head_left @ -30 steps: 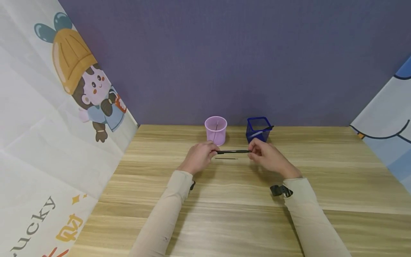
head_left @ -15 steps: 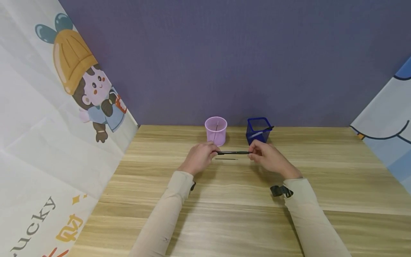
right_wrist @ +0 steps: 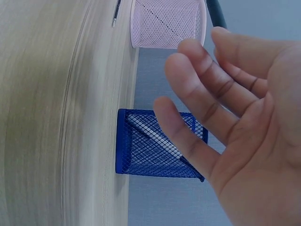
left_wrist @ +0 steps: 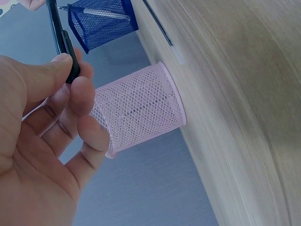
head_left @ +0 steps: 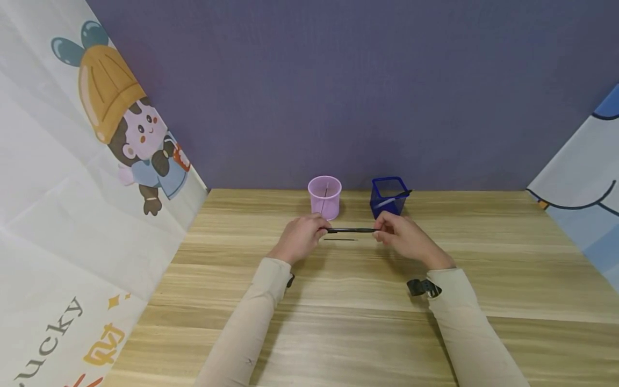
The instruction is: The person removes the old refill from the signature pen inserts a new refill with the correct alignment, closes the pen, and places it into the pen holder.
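Observation:
A black pen [head_left: 352,230] is held level above the table between both hands. My left hand [head_left: 301,237] pinches its clip end between thumb and index finger, as the left wrist view shows with the pen's clip [left_wrist: 70,54] beside the thumb. At the other end, the right hand [head_left: 405,239] pinches the pen [right_wrist: 216,14] with its fingertips; its other fingers are loosely bent. A thin dark pen refill [head_left: 340,239] lies on the table just below the pen. Its pale tip [left_wrist: 178,52] shows in the left wrist view.
Behind the left hand stands a round pink mesh cup [head_left: 325,198] with a thin dark stick in it. A square blue mesh holder [head_left: 388,209] with a pen leaning inside stands behind the right hand. A dark partition [head_left: 358,97] rises at the wooden table's [head_left: 367,333] back edge.

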The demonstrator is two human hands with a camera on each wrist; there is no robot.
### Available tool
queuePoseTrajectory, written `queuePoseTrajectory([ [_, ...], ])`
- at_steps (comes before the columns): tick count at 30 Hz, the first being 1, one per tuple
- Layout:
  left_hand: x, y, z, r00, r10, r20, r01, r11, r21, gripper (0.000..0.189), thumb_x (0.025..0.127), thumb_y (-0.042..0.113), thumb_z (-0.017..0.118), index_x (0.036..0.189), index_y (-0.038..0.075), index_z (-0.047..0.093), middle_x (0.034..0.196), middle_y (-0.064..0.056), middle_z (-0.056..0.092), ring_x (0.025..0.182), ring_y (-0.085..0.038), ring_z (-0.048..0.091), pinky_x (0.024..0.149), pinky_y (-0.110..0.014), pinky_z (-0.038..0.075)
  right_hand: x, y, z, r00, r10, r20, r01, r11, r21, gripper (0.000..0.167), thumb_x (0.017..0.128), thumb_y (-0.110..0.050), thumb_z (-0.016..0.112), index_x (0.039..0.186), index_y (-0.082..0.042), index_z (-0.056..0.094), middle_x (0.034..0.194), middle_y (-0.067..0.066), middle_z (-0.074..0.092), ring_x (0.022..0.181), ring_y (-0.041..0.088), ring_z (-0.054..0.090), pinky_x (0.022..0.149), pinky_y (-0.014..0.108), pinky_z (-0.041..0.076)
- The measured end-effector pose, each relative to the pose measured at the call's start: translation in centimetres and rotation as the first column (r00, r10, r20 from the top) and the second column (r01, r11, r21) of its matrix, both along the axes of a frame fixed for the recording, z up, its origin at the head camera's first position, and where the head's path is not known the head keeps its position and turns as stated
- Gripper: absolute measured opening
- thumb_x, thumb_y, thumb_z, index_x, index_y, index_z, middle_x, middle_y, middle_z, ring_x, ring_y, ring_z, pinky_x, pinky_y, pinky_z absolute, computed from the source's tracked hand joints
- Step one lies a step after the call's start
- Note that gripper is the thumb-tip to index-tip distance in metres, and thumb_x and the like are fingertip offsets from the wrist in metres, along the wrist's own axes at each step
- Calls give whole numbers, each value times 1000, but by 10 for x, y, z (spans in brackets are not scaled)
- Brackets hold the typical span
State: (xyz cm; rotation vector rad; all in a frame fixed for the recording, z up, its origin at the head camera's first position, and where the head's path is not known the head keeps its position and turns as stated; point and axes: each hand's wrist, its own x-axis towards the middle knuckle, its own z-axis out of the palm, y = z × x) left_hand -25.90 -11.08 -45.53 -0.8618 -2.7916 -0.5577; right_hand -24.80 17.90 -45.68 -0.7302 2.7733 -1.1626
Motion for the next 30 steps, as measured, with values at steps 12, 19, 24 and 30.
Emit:
queuePoseTrajectory([
  [12, 0, 0, 0, 1000, 1, -6, -1, 1000, -6, 15, 99, 16, 67, 110, 14, 77, 105, 2, 73, 99, -17, 72, 89, -37, 59, 1, 0, 0, 1000, -4, 16, 4, 1000, 8, 7, 103, -19, 63, 101, -13, 59, 84, 12, 71, 69, 19, 60, 56, 28, 43],
  [19, 1, 0, 0, 999, -4, -43, 4, 1000, 0, 14, 99, 17, 68, 109, 15, 77, 101, 3, 73, 94, -16, 72, 84, -37, 59, 1, 0, 1, 1000, 2, 2, -2, 1000, 13, 5, 103, -16, 62, 100, -13, 60, 87, 11, 73, 75, 24, 66, 60, 28, 47],
  [24, 1, 0, 0, 999, -7, -46, 7, 1000, 3, 13, 99, 17, 68, 108, 14, 78, 101, 3, 72, 94, -17, 72, 84, -38, 59, 1, 0, 2, 1000, 11, 10, -11, 1000, 13, 5, 104, -16, 60, 100, -13, 60, 88, 11, 74, 78, 28, 69, 62, 29, 49],
  [30, 0, 0, -1, 999, -10, -51, 10, 1000, -5, 13, 99, 17, 68, 108, 14, 78, 101, 3, 72, 93, -16, 72, 83, -36, 59, 1, 0, 1, 1000, 21, -7, -21, 999, 38, 6, 104, -16, 60, 99, -14, 61, 86, 10, 72, 77, 25, 68, 63, 29, 49],
])
